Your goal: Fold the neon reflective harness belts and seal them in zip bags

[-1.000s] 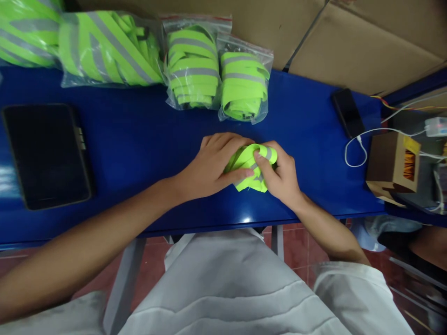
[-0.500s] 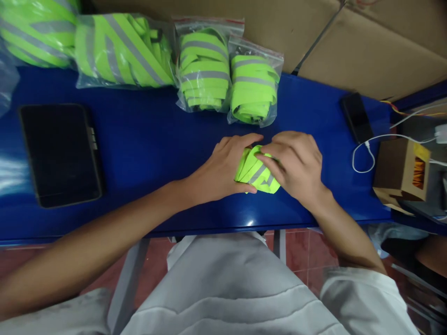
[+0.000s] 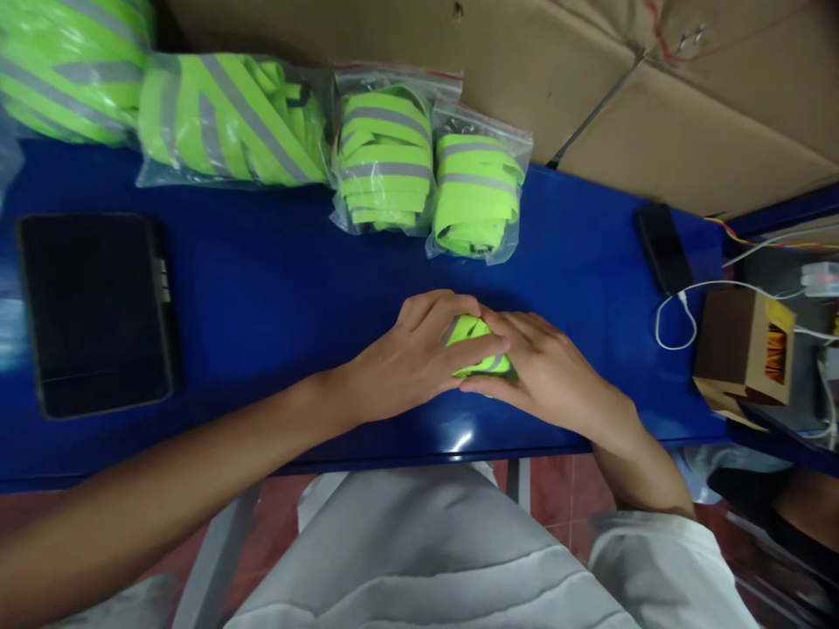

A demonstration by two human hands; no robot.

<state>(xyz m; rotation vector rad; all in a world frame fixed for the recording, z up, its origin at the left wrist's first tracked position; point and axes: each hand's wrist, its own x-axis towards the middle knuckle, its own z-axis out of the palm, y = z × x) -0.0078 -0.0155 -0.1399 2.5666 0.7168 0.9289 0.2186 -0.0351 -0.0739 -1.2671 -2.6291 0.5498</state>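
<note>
A small roll of neon yellow reflective strap [image 3: 468,328] with grey stripes is held between both my hands, low over the blue table. My left hand [image 3: 426,345] wraps its left side, with the thumb laid across the front. From the right, my right hand [image 3: 541,362] closes round it, its thumb along the lower edge. The fingers cover much of the roll. Beyond the hands lie two clear zip bags of similar rolled strap, the right bag [image 3: 477,196] and the middle bag [image 3: 385,162].
Larger strap bags [image 3: 229,122] lie at the back left, against cardboard boxes [image 3: 695,131]. A black tablet [image 3: 98,314] rests on the blue table [image 3: 262,279] at left. On the right are a phone [image 3: 663,249] on a white cable and a small open carton [image 3: 740,341].
My right hand has moved from the top of the roll to clasp its right side, and my left thumb now crosses its front. The whole view has shifted slightly.
</note>
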